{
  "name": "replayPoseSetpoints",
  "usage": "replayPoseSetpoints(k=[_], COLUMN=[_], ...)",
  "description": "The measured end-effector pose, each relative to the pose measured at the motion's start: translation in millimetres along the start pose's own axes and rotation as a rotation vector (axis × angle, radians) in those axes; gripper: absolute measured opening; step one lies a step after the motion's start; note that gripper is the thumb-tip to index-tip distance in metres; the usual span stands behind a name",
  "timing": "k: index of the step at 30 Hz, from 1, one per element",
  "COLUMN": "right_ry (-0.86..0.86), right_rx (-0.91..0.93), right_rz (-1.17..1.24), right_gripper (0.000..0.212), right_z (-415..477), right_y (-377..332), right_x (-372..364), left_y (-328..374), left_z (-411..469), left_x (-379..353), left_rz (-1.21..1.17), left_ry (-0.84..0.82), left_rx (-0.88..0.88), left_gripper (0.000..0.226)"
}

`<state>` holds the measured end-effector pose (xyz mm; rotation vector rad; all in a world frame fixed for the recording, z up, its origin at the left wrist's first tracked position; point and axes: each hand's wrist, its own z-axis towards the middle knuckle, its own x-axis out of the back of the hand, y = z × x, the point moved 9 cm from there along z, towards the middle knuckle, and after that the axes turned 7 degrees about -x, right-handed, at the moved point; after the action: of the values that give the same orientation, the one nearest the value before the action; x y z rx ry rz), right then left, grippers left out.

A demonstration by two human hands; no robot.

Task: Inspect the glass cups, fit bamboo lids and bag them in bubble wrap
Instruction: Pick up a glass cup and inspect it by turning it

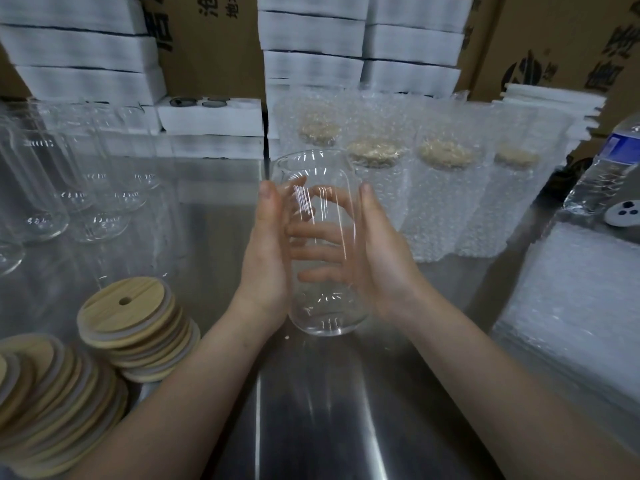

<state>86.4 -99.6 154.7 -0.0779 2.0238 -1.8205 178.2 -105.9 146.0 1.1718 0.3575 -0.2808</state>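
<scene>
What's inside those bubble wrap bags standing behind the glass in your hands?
Four bubble wrap bags each show a tan bamboo lid near the top. The wrap blurs everything below, so what sits under the lids cannot be made out.

The clear, lidless glass cup tilts slightly, seemingly lifted; bamboo lids lie stacked left.

The bamboo lids at lower left run off the left and bottom edges, so I can't count them. The empty glasses are smeared and cut at the left. Bubble wrap blurs the lids inside the wrapped cups. The water bottle is clipped at the right edge. I see the fingers behind the glass cup only warped.
</scene>
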Motion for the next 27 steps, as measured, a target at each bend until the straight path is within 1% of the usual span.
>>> replayPoseSetpoints(k=[5, 8, 10, 14, 15, 17, 19, 21, 22, 25, 27], right_ry=[0.091, 0.203, 0.297, 0.426, 0.438, 0.446, 0.446, 0.425, 0.414, 0.384, 0.379], right_rx=[0.126, 0.241, 0.325, 0.410, 0.425, 0.443, 0.456, 0.463, 0.459, 0.451, 0.425], right_rz=[-0.076, -0.167, -0.256, -0.420, -0.453, -0.483, -0.481, -0.461, -0.441, -0.375, -0.321], right_gripper=[0.050, 0.044, 0.043, 0.068, 0.071, 0.073, 0.062, 0.045, 0.040, 0.034, 0.036], right_z=[-1.0, -1.5, -3.9, -9.4, -10.5, -12.2, -12.5, -12.7, -12.6, -12.7, -11.3], right_y=[-8.5, -16.2, -20.8, -21.4, -21.9, -22.3, -22.3, -22.6, -22.0, -21.3, -21.0], right_x=[5.4, 11.6, 17.2, 21.6, 19.7, 16.6, 16.0, 14.0, 13.8, 13.2, 15.3], left_y=[-1.8, -1.6, -1.2, 2.3, 4.5, 8.5, 10.5, 12.6, 13.9, 15.0, 15.6], left_z=[0.0, -2.3, -4.2, -9.7, -12.1, -15.6, -16.9, -17.0, -17.4, -17.7, -17.5], left_x=[-2.8, -9.3, -11.6, -13.5, -14.3, -15.3, -14.8, -11.8, -9.8, -6.0, -4.3], left_rz=[-0.003, -0.032, -0.032, 0.057, 0.076, 0.114, 0.139, 0.141, 0.149, 0.208, 0.216], left_ry=[-0.003, -0.024, -0.036, -0.009, 0.002, 0.017, 0.034, 0.064, 0.082, 0.109, 0.115], left_rx=[0.042, 0.044, 0.045, -0.016, -0.042, -0.091, -0.124, -0.151, -0.166, -0.191, -0.198], left_gripper=[0.069, 0.075, 0.074, 0.065, 0.067, 0.078, 0.084, 0.079, 0.076, 0.075, 0.075])
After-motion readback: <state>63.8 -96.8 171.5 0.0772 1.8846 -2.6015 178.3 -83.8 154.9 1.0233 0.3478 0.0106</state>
